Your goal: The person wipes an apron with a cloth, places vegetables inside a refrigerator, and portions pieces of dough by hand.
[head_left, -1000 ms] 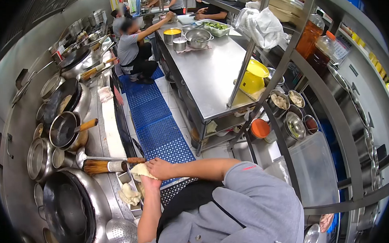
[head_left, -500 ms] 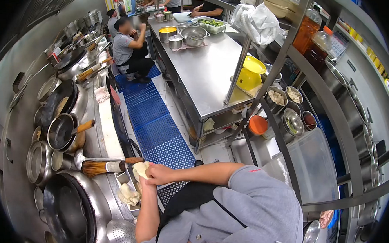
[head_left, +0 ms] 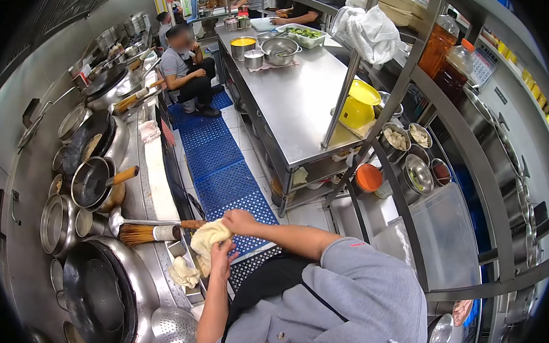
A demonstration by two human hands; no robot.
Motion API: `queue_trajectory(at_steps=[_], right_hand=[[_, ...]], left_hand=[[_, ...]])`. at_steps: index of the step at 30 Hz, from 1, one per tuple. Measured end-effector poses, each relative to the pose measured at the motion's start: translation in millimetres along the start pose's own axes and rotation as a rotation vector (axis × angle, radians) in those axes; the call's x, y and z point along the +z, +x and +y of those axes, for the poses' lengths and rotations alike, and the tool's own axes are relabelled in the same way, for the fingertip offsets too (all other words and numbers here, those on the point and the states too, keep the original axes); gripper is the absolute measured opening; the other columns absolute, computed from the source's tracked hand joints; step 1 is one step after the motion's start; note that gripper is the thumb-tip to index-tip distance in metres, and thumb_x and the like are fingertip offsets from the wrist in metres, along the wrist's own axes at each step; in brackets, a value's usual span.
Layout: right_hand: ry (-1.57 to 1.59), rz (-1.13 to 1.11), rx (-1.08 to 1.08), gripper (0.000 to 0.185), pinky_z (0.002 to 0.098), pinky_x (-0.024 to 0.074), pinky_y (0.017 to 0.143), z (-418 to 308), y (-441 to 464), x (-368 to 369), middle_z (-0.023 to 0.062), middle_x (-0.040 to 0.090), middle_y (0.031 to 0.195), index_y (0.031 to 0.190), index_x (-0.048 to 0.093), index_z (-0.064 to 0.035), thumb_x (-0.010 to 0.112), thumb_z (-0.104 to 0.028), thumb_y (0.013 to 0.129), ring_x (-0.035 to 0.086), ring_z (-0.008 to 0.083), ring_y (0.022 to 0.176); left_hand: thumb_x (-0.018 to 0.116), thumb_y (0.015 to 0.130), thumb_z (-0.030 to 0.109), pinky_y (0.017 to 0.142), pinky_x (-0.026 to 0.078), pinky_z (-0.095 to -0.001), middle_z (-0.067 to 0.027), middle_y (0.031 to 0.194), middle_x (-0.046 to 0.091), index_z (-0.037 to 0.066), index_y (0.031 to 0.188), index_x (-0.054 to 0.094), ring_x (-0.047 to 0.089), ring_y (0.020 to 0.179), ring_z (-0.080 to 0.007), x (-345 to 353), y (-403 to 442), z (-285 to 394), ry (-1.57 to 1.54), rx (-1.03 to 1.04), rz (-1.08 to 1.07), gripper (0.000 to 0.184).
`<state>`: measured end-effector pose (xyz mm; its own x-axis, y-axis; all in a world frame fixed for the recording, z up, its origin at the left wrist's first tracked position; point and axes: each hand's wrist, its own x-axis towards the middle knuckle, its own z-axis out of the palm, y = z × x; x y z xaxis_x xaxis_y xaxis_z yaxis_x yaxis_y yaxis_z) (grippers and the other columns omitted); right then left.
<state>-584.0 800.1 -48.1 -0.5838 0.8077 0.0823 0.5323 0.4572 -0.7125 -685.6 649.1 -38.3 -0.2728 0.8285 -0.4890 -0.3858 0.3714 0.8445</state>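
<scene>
A bunched, pale yellow cloth (head_left: 209, 237) hangs between my hands at the edge of the stove counter. Its upper right edge is gripped by my right hand (head_left: 240, 222), fingers closed on it. From below, my left hand (head_left: 222, 259) holds the lower side, with some fingers loose of the fabric. A second crumpled pale cloth (head_left: 183, 273) lies on the counter beside a small metal container (head_left: 178, 250). Just past my hands rest a bristle brush (head_left: 142, 234) and a long wooden-handled ladle (head_left: 117, 224).
A large black wok (head_left: 95, 299) and a perforated skimmer (head_left: 176, 333) are at the lower left. Blue mats (head_left: 215, 156) line the aisle, where a co-worker (head_left: 185, 73) sits low. A steel table (head_left: 283, 103) carries bowls; a metal rack (head_left: 471, 142) stands on the right.
My hands have moved apart and slightly right, spreading the cloth that was bunched between them. The co-worker in the aisle has shifted posture and lowered the raised arm.
</scene>
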Motion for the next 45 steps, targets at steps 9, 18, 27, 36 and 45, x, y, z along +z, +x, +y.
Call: queue_trajectory(at_steps=[9,18,27,36,45], right_hand=[[-0.331,-0.458,0.365,0.043,0.0508,0.0543,0.083,201.8,-126.0,-32.0,0.0237,0.072,0.101,0.093,0.074,-0.0016,0.061,-0.042,0.089,0.069,0.0418,0.092],[-0.223,-0.556,1.022,0.033,0.0466,0.0578,0.075,230.3,-300.9,-66.9,0.0233,0.072,0.089,0.095,0.076,-0.0066,0.068,-0.036,0.082,0.072,0.0382,0.084],[-0.062,0.006,0.494,0.042,0.0488,0.0522,0.077,230.0,-175.0,-67.1,0.0208,0.07,0.083,0.091,0.071,-0.0027,0.055,-0.041,0.095,0.068,0.0413,0.084],[0.064,0.572,-0.059,0.03,0.046,0.0522,0.074,128.9,3.3,-206.7,0.0207,0.07,0.084,0.096,0.07,-0.0048,0.054,-0.029,0.102,0.067,0.0397,0.082],[0.073,0.477,0.082,0.024,0.0436,0.0528,0.063,181.9,66.8,-241.3,0.0153,0.069,0.074,0.095,0.07,-0.0093,0.056,-0.028,0.1,0.069,0.0342,0.069]], left_hand=[[0.062,0.095,0.018,0.065,0.056,-0.0301,-0.0067,0.097,0.069,0.008,0.137,0.057,0.065,0.077,-0.0184,-77.2,31.3,-133.5,0.142,-0.364,0.0,0.043],[0.063,0.093,0.029,0.081,0.056,-0.0321,-0.0093,0.108,0.075,0.01,0.111,0.074,0.072,0.095,-0.0267,-104.4,97.2,-256.7,1.225,0.668,-0.551,0.028],[0.059,0.098,0.017,0.058,0.053,-0.0282,-0.0013,0.082,0.067,0.008,0.107,0.066,0.067,0.067,-0.0136,-23.9,84.5,-122.1,0.261,-0.465,-0.106,0.014],[0.066,0.088,0.023,0.069,0.055,-0.0376,-0.0118,0.083,0.072,0.004,0.097,0.072,0.071,0.079,-0.0244,-53.8,121.4,-128.2,1.094,0.005,-0.316,0.022],[0.069,0.083,0.028,0.08,0.055,-0.0436,-0.0195,0.09,0.073,0.002,0.097,0.073,0.072,0.089,-0.0321,-25.4,149.9,-66.1,1.193,-0.129,-0.043,0.03]])
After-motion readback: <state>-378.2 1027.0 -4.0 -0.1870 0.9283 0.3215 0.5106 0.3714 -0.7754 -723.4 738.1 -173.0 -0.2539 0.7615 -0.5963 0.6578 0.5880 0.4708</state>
